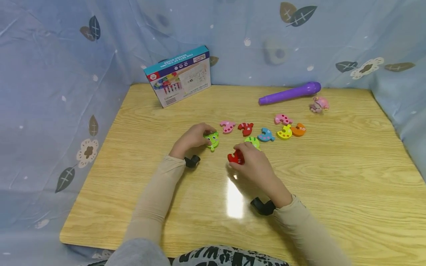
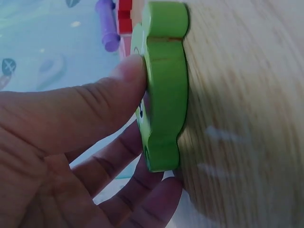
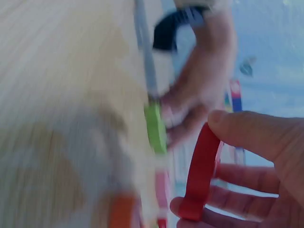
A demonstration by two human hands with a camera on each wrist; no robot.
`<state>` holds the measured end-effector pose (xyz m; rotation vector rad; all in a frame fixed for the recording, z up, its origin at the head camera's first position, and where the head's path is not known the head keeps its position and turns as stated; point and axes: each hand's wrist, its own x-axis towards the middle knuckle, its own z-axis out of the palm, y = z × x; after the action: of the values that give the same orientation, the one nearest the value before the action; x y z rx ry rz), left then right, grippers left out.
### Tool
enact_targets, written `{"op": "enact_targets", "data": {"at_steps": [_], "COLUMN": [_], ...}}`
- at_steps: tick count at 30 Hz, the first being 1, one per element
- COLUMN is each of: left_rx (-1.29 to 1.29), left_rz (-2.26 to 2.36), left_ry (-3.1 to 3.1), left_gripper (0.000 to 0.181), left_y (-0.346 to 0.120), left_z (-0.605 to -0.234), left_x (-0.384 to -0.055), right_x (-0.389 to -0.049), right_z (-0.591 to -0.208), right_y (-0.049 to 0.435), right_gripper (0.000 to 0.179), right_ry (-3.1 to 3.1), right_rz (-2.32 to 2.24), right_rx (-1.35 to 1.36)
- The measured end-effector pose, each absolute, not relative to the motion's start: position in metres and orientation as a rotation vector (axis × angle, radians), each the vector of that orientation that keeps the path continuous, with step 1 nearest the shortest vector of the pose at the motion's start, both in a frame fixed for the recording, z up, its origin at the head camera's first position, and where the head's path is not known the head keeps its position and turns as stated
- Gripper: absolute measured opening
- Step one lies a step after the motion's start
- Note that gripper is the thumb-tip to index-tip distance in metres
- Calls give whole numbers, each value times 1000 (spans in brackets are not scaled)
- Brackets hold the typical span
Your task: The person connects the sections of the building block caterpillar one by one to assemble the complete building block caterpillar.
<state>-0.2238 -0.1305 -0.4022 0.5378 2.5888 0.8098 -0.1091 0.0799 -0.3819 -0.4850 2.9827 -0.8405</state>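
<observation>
place: tabletop play nook | blue leaf-print cloth hung around | wood-grain table | numbered toy pieces | purple microphone

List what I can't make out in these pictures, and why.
Head view: lower part of the green striped piece, hidden by the right hand.
Head view: fine print on the box, too small.
Left wrist view: front of the green face piece, mostly turned away and partly covered by the left hand.
Right wrist view: the orange shape, blurred and cut off by the bottom edge.
</observation>
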Motion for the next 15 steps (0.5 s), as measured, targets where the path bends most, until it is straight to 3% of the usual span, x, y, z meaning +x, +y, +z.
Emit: {"op": "enact_targets", "data": {"at_steps": [6, 15], "left_rx": [532, 537], "left_rz": [840, 820], "left_ry": [2556, 2559], "left_gripper": [45, 44], "left_y": [-128, -130], "left_z": [-406, -404], "left_x": [-223, -225], "right_x": [-124, -142], "right_z": [-391, -401], "right_y": [38, 13], "right_gripper": [46, 45], "right_ry": [2980, 2977], "right_rz": [-779, -691], "right_rx": [-381, -268]}}
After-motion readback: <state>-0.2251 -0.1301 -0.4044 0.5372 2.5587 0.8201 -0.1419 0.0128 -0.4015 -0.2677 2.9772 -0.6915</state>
